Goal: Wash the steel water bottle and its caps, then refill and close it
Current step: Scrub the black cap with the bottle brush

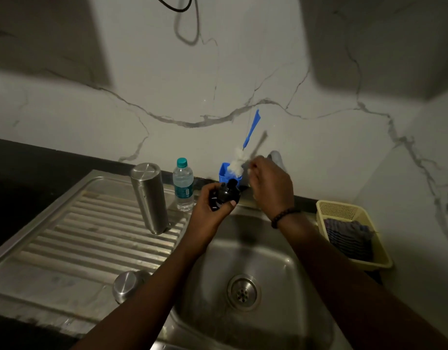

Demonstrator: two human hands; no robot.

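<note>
Head view: left hand [213, 205] grips the black inner cap [226, 195] at centre frame, right hand [271, 185] pinches something blurred by the bottle brush [239, 160]. Steel bottle [149, 198] stands inverted left of centre, steel outer cap [128, 284] lower left; likely cap-scrubbing now, refill and closing remain.

The steel bottle [149, 198] stands upside down on the sink's draining board [74, 238]; its steel cap [128, 285] lies nearby; the black inner cap [224, 197] sits in the left hand [213, 208].

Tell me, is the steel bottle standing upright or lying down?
Standing, seemingly upside down: the steel bottle stands on the ribbed draining board, closed flat end up.
</note>
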